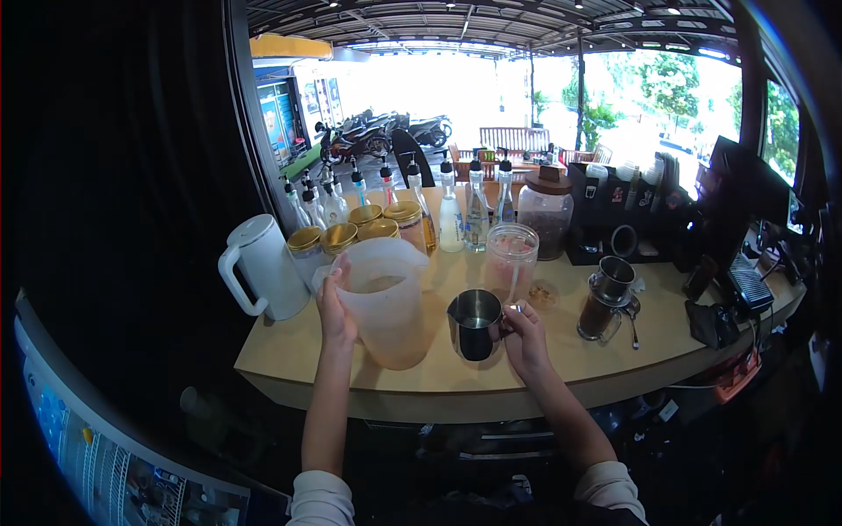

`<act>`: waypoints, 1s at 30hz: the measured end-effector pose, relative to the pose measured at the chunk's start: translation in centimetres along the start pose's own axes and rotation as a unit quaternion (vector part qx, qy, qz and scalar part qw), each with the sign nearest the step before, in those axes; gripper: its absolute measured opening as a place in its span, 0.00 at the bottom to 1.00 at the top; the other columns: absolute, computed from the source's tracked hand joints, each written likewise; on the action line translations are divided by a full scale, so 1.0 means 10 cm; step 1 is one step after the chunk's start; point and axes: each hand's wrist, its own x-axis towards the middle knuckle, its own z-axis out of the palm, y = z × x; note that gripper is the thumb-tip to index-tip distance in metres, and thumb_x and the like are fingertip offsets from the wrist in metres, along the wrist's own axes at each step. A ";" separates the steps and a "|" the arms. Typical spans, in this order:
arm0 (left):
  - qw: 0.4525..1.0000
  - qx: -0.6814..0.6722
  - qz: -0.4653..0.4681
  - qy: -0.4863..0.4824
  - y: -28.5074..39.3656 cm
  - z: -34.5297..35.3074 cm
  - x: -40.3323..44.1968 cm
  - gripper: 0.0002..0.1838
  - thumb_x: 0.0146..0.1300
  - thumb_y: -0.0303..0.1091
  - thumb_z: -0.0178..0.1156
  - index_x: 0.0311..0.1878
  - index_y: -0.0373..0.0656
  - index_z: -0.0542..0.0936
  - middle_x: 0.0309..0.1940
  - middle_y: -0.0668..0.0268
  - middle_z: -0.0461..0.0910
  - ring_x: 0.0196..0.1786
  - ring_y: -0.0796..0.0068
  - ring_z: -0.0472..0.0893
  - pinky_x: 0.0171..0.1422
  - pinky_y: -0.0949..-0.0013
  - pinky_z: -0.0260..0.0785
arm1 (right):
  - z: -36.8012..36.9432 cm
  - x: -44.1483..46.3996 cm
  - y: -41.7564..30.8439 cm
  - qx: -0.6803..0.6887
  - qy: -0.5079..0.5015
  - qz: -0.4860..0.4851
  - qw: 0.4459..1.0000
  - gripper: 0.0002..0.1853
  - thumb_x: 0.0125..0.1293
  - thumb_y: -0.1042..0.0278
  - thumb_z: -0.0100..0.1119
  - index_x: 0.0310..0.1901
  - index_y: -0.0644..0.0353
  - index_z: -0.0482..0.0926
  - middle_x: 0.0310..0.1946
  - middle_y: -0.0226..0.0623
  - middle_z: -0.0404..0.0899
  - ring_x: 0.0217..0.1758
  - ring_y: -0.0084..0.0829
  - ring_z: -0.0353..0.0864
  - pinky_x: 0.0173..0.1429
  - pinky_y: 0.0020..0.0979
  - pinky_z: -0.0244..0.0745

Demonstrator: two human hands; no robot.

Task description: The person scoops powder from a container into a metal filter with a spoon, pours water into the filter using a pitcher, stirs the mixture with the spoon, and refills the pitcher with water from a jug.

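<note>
My left hand point(337, 309) is closed round the handle side of a frosted plastic pitcher point(391, 323), which is tilted slightly near the counter's front edge. In my right hand point(524, 331) is the handle of a steel milk jug point(474, 331), held upright to the right of the pitcher. The jug's inside looks shiny; whether it holds liquid I cannot tell. Just behind the jug stands an open glass jar point(512, 256) with pinkish contents and a long thin handle in it. Part of my left fingers is hidden by the pitcher.
A white lidded jug point(261, 267) stands at the left, beside gold-lidded jars point(340, 237). Syrup bottles point(476, 210) line the back. On the right are a metal coffee dripper on a glass mug point(600, 311), a spoon point(633, 324) and a black cup organizer point(624, 206).
</note>
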 end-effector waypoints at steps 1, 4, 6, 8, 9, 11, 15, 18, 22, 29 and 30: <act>1.000 0.020 0.005 0.000 -0.03 0.07 -0.02 0.28 0.64 0.34 0.51 0.64 0.29 0.64 0.63 0.59 0.69 0.67 0.71 0.66 0.74 0.67 0.52 | 0.00 -0.01 -0.02 -0.001 0.002 -0.001 1.000 0.09 0.66 0.74 0.56 0.28 0.55 0.70 0.22 0.24 0.67 0.27 0.15 0.63 0.37 0.21 0.61; 0.998 0.063 0.019 0.000 -0.11 0.16 -0.02 0.27 0.66 0.36 0.50 0.65 0.30 0.64 0.63 0.59 0.69 0.67 0.71 0.65 0.74 0.67 0.52 | 0.04 -0.08 -0.12 0.000 0.025 -0.005 1.000 0.09 0.66 0.74 0.55 0.27 0.55 0.70 0.23 0.24 0.67 0.27 0.16 0.64 0.37 0.22 0.61; 0.996 0.087 0.026 -0.003 -0.17 0.18 -0.03 0.27 0.67 0.38 0.49 0.65 0.30 0.64 0.63 0.59 0.69 0.68 0.70 0.65 0.73 0.66 0.52 | 0.02 -0.13 -0.21 0.008 0.017 0.001 1.000 0.09 0.66 0.74 0.55 0.27 0.55 0.69 0.22 0.24 0.68 0.27 0.16 0.64 0.37 0.22 0.60; 0.994 0.104 0.031 0.022 -0.17 0.15 -0.07 0.27 0.69 0.41 0.48 0.65 0.32 0.64 0.62 0.58 0.69 0.67 0.69 0.64 0.73 0.65 0.52 | -0.06 -0.17 -0.29 0.008 0.025 -0.003 1.000 0.09 0.65 0.74 0.56 0.27 0.55 0.69 0.22 0.24 0.68 0.27 0.16 0.64 0.37 0.22 0.61; 0.994 0.105 0.024 0.016 -0.20 0.13 -0.13 0.27 0.69 0.41 0.48 0.65 0.32 0.64 0.62 0.58 0.69 0.67 0.69 0.64 0.73 0.65 0.52 | -0.11 -0.21 -0.33 0.008 0.027 -0.004 1.000 0.09 0.65 0.74 0.56 0.27 0.55 0.69 0.22 0.24 0.68 0.27 0.16 0.64 0.37 0.22 0.61; 0.998 0.022 0.039 0.047 -0.28 0.10 -0.30 0.28 0.70 0.43 0.48 0.65 0.32 0.63 0.63 0.58 0.67 0.67 0.68 0.64 0.72 0.65 0.52 | -0.20 -0.28 -0.46 0.001 0.033 -0.008 0.999 0.09 0.65 0.74 0.56 0.27 0.55 0.69 0.23 0.24 0.68 0.27 0.16 0.65 0.38 0.23 0.61; 0.955 0.203 0.175 0.125 -0.55 0.37 -0.94 0.25 0.69 0.38 0.48 0.65 0.32 0.62 0.64 0.56 0.63 0.68 0.65 0.62 0.72 0.62 0.50 | -0.43 -0.42 -0.74 -0.048 0.053 -0.036 0.997 0.08 0.65 0.73 0.54 0.29 0.55 0.69 0.23 0.28 0.68 0.27 0.22 0.69 0.33 0.28 0.67; 0.869 0.338 0.355 0.069 -0.92 0.47 -1.33 0.23 0.66 0.33 0.50 0.62 0.35 0.62 0.64 0.55 0.61 0.67 0.62 0.61 0.72 0.58 0.49 | -0.61 -0.52 -1.06 -0.062 0.061 -0.039 0.995 0.07 0.65 0.74 0.54 0.29 0.56 0.68 0.24 0.28 0.69 0.28 0.23 0.70 0.33 0.29 0.70; 0.865 0.319 0.374 -0.102 -1.39 0.89 -1.56 0.22 0.56 0.33 0.60 0.52 0.37 0.68 0.56 0.54 0.67 0.59 0.62 0.68 0.65 0.60 0.58 | -0.80 -0.64 -1.54 -0.066 0.086 -0.019 0.994 0.06 0.64 0.76 0.56 0.30 0.57 0.69 0.27 0.28 0.72 0.32 0.17 0.69 0.41 0.21 0.63; 0.877 0.332 0.243 -0.248 -1.95 1.88 -1.61 0.31 0.50 0.40 0.69 0.55 0.38 0.69 0.53 0.56 0.70 0.59 0.60 0.69 0.64 0.59 0.61 | -1.26 -0.61 -2.39 -0.167 0.089 -0.020 0.982 0.04 0.64 0.70 0.53 0.34 0.60 0.71 0.26 0.32 0.71 0.30 0.25 0.72 0.37 0.28 0.70; 0.876 0.336 0.245 -0.244 -2.02 2.00 -1.59 0.31 0.50 0.40 0.69 0.55 0.38 0.69 0.53 0.56 0.70 0.59 0.60 0.69 0.64 0.59 0.61 | -1.32 -0.57 -2.51 -0.165 0.085 -0.016 0.983 0.04 0.64 0.70 0.53 0.34 0.60 0.71 0.26 0.32 0.71 0.30 0.25 0.72 0.37 0.28 0.70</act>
